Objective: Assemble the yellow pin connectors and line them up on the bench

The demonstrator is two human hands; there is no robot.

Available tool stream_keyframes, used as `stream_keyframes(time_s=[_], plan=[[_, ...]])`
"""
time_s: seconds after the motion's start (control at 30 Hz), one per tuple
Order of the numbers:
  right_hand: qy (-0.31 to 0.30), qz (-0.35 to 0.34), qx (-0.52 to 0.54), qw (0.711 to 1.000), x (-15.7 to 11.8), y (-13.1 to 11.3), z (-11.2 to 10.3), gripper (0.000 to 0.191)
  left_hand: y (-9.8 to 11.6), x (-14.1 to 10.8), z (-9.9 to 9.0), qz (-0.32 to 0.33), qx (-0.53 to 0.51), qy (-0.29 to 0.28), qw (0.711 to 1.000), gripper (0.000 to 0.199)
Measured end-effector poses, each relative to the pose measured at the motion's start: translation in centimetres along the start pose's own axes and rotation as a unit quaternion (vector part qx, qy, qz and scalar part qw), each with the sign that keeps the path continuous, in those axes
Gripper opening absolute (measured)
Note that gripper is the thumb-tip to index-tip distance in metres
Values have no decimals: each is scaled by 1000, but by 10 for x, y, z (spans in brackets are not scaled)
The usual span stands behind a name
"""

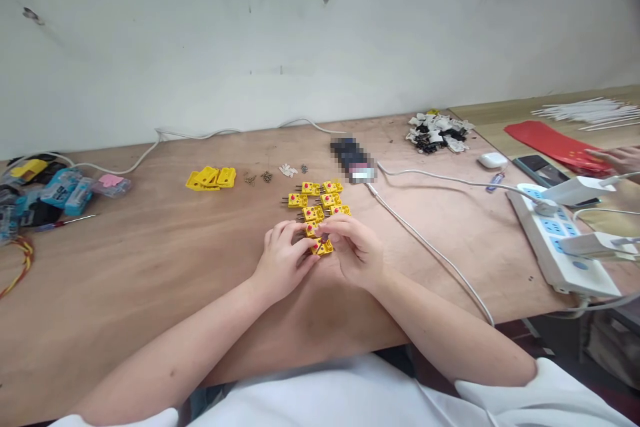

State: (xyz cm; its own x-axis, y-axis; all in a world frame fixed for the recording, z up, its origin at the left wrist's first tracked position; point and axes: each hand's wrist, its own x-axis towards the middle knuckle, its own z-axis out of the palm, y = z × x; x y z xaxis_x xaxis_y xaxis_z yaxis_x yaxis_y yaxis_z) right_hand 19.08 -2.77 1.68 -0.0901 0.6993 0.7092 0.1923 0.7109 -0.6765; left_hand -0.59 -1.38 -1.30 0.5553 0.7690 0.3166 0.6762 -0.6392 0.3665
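Note:
My left hand [284,259] rests on the table with thumb and fingers closed on the nearest yellow two-pin plug [325,248]. This plug has an open housing and a red dot. My right hand [359,250] pinches a small dark tool [325,237] right over that plug; its kind is mostly hidden by the fingers. Beyond my hands, several more open yellow plugs [311,188] lie in two rough columns, their metal pins pointing left. Fingers partly cover the nearer ones.
Yellow covers [213,177], little piles of screws [267,177] and white pieces [288,171] lie behind. A blurred phone [353,160] trails a white cable. Right are a power strip [555,233] and another person's hand [623,159]. Left lie a screwdriver [63,223] and blue packs [63,187].

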Motion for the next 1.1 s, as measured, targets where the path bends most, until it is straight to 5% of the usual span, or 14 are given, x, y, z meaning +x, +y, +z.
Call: stream_keyframes(time_s=[0.27, 0.53, 0.77, 0.9, 1.1], plan=[[56, -9, -29, 998, -4, 7, 5, 30, 1, 2, 2, 10, 2, -3, 1000, 21], [5, -6, 16, 1000, -4, 2, 3, 36, 1, 2, 2, 12, -1, -11, 1000, 22], [30, -30, -16, 999, 0, 1, 5, 28, 3, 4, -2, 8, -13, -5, 1000, 25], [62, -12, -27, 998, 2, 0, 10, 39, 4, 3, -6, 6, -8, 3, 1000, 22], [16, -22, 20, 999, 1, -2, 12, 47, 3, 2, -8, 3, -12, 8, 1000, 27]])
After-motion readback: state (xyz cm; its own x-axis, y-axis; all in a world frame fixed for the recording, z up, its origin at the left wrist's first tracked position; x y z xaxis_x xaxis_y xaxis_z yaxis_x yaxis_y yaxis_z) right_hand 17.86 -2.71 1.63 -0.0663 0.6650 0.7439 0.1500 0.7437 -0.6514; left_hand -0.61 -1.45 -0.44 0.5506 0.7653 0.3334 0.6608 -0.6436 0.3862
